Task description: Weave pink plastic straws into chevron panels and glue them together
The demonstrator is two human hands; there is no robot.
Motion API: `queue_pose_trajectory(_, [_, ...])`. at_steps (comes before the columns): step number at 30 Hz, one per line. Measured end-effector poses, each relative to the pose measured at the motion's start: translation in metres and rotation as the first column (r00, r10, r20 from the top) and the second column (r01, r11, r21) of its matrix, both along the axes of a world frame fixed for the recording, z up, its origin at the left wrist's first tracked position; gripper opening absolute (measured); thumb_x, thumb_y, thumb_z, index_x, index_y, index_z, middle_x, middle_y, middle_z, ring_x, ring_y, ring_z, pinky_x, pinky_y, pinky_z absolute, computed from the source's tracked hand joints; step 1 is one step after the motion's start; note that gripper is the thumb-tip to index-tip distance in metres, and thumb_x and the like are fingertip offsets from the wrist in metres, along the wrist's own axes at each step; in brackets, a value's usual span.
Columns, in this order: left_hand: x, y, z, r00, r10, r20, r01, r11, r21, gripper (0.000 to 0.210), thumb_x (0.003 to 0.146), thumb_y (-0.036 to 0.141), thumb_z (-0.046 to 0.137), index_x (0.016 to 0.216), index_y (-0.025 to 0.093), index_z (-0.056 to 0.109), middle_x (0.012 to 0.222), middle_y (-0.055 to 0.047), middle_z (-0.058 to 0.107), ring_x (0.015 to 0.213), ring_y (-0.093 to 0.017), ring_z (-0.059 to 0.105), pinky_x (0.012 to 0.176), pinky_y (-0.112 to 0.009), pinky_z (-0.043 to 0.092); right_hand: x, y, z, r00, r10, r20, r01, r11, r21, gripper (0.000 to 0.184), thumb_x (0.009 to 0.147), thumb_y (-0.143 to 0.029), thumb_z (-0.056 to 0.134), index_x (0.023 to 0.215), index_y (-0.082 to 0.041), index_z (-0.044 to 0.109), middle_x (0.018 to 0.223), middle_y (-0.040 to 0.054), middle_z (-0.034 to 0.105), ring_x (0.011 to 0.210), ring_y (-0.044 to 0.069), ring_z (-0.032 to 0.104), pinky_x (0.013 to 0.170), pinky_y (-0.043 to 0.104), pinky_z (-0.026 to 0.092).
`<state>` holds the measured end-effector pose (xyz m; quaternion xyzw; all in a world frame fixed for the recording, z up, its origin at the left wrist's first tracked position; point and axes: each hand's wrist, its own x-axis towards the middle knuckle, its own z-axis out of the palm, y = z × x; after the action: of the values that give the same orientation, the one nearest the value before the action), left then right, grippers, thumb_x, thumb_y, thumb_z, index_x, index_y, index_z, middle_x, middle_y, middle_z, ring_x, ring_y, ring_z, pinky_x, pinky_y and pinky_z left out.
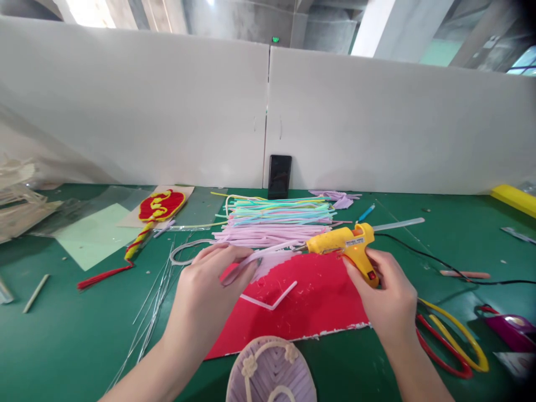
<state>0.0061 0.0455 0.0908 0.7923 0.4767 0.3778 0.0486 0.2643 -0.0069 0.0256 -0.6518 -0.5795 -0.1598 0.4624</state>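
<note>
In my left hand [211, 282], fingers pinched, is a pale lilac pipe cleaner [274, 248] that stretches rightward. My right hand [389, 293] is wrapped around the handle of a yellow hot glue gun [341, 241]. Its nozzle points left, close to the far end of the pipe cleaner; whether they touch I cannot tell. A clear glue stick [400, 224] sticks out of the gun's back. Below both hands lies a red sheet [326, 296] with a bent whitish pipe cleaner [271, 307] on it. Nearest me is a lilac oval piece [268, 374] with cream trim.
Several pastel pipe cleaners [276, 215] lie bundled behind the sheet. A phone [280, 176] leans on the white partition [167, 111]. Thin wires [153, 304] and a red-and-yellow fan shape [162, 205] are left; scissors [456, 340] and the gun's cord [422, 254] are right.
</note>
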Motion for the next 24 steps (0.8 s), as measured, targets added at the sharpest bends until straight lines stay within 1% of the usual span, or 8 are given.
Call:
queue_pose_trajectory(9, [-0.003,0.001,-0.001,1.0,0.017,0.022,-0.017,1.0,-0.007,0.008,0.076,0.025,0.056,0.077,0.025,0.064,0.071,0.001,0.068,0.081,-0.018,0.064,0.069,-0.027,0.051,0.002,0.001,0.0,1.0,-0.008,0.008,0.008,1.0,0.006,0.024,0.076,-0.025,0.061,0.099,-0.018,0.057,0.089,0.0072,0.062,0.077,0.019,0.059,0.066,0.031,0.049])
queue_pose_trajectory(14, [-0.004,0.001,0.002,0.998,0.022,0.053,-0.021,1.0,-0.018,0.006,0.075,0.024,0.057,0.075,0.024,0.063,0.073,0.001,0.069,0.077,-0.017,0.064,0.07,-0.027,0.051,0.002,0.005,-0.002,0.996,-0.083,-0.027,0.082,0.996,-0.028,0.032,0.074,-0.031,0.063,0.102,-0.017,0.056,0.086,0.007,0.062,0.071,0.019,0.059,0.062,0.029,0.048])
queue_pose_trajectory(16, [-0.003,0.001,0.005,0.996,0.032,0.079,-0.026,0.997,-0.075,0.006,0.073,0.025,0.059,0.074,0.024,0.064,0.073,0.001,0.069,0.073,-0.017,0.065,0.068,-0.026,0.051,0.004,0.007,-0.006,0.99,-0.138,-0.035,0.135,0.987,-0.091,0.037,0.072,-0.037,0.064,0.1,-0.016,0.056,0.083,0.0067,0.062,0.069,0.019,0.059,0.06,0.029,0.048])
queue_pose_trajectory(19, [-0.001,0.0,0.009,0.992,0.025,0.121,0.002,0.976,-0.217,0.006,0.072,0.027,0.061,0.073,0.024,0.066,0.072,0.003,0.07,0.065,-0.015,0.064,0.063,-0.024,0.051,0.011,0.011,-0.018,0.979,-0.204,-0.012,0.193,0.943,-0.273,0.036,0.07,-0.045,0.062,0.091,-0.016,0.057,0.077,0.0063,0.061,0.066,0.021,0.059,0.057,0.031,0.047])
queue_pose_trajectory(21, [0.001,-0.001,0.01,0.986,0.009,0.165,0.043,0.952,-0.305,0.008,0.072,0.03,0.061,0.072,0.024,0.067,0.071,0.003,0.07,0.063,-0.014,0.064,0.06,-0.022,0.051,0.017,0.011,-0.028,0.98,-0.196,0.014,0.184,0.887,-0.423,0.037,0.071,-0.049,0.059,0.087,-0.015,0.057,0.073,0.0061,0.06,0.064,0.022,0.059,0.055,0.032,0.047])
queue_pose_trajectory(22, [0.001,-0.002,0.01,0.982,0.0,0.19,0.066,0.938,-0.341,0.009,0.073,0.031,0.061,0.072,0.024,0.067,0.071,0.003,0.07,0.063,-0.014,0.064,0.059,-0.021,0.051,0.02,0.011,-0.033,0.983,-0.179,0.032,0.173,0.864,-0.472,0.038,0.072,-0.05,0.058,0.085,-0.015,0.058,0.072,0.0064,0.059,0.064,0.022,0.058,0.055,0.033,0.047])
queue_pose_trajectory(23, [0.002,-0.002,0.01,0.977,-0.003,0.213,0.085,0.923,-0.375,0.01,0.073,0.032,0.061,0.072,0.024,0.067,0.071,0.003,0.07,0.063,-0.014,0.064,0.058,-0.021,0.051,0.022,0.011,-0.036,0.987,-0.153,0.055,0.16,0.856,-0.491,0.039,0.073,-0.051,0.057,0.084,-0.014,0.059,0.073,0.0072,0.059,0.066,0.023,0.058,0.057,0.035,0.047])
queue_pose_trajectory(24, [0.003,-0.003,0.009,0.972,-0.005,0.234,0.102,0.908,-0.406,0.012,0.073,0.033,0.061,0.072,0.024,0.067,0.071,0.003,0.07,0.063,-0.014,0.064,0.057,-0.021,0.051,0.024,0.011,-0.037,0.988,-0.138,0.074,0.157,0.865,-0.477,0.039,0.074,-0.052,0.056,0.084,-0.014,0.06,0.075,0.0083,0.058,0.069,0.024,0.058,0.06,0.036,0.048])
